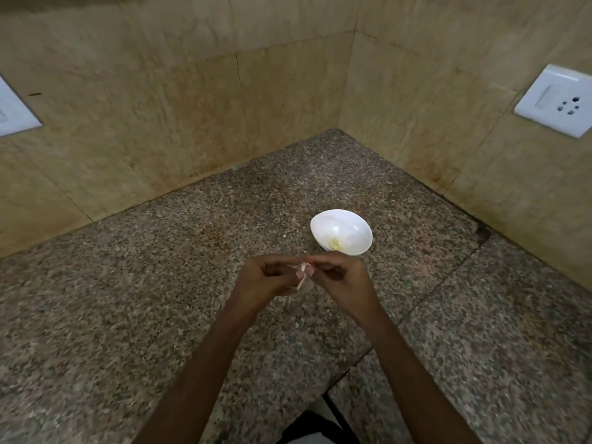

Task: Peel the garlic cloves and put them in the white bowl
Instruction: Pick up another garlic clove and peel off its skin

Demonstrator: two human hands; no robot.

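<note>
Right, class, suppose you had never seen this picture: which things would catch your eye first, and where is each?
First, at centre, the left hand and right hand pinching a small white garlic clove between them above the speckled counter. Next the white bowl just beyond them, with a little pale yellow at its bottom.

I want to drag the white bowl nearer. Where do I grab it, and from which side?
Best pinch the bowl at its near rim from above, nearest the right hand. It stands upright and open; its smooth sloped wall gives little purchase, and the yellowish bits lie low inside, off the rim.
</note>
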